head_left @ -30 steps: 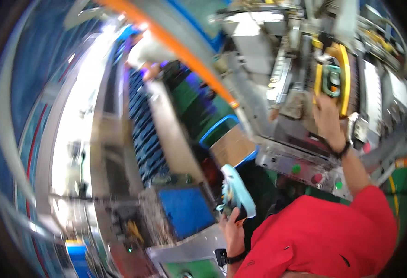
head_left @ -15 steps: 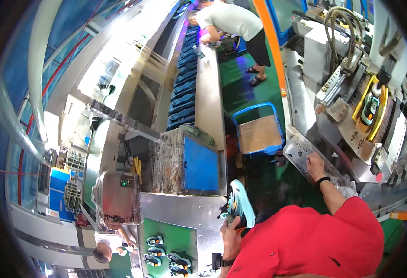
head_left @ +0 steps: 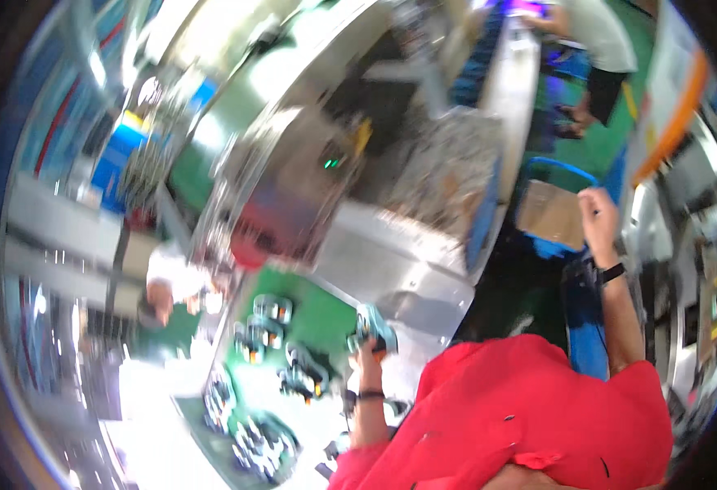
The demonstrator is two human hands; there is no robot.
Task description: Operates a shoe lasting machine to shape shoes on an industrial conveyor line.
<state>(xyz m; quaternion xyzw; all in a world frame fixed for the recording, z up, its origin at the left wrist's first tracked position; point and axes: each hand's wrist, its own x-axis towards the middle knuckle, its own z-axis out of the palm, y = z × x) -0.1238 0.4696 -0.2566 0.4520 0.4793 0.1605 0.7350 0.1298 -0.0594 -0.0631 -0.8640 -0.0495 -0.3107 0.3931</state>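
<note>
In my left hand (head_left: 365,358) is a sneaker (head_left: 374,327) with a light-blue upper and orange at its lower part. It is held above the edge of a metal table (head_left: 391,282), beside a green work surface (head_left: 313,296). Several dark sneakers with pale soles (head_left: 303,371) lie on that surface, left of my left hand; motion blurs them. Far to the right, my right hand (head_left: 598,222) is raised with its fingers curled in, and nothing shows in it. In this view it overlaps the side of a blue-framed cart with a brown board (head_left: 548,214).
A metal machine with green lights (head_left: 293,184) stands beyond the green surface. Another machine (head_left: 714,269) runs along the right rim. A person in a white top (head_left: 599,41) bends over a conveyor at the far end; another person (head_left: 170,282) is at the left.
The view has swung left, so the table of sneakers sits nearer the middle. The sneaker in my left hand has come to that table. My right hand has left the right-hand machine.
</note>
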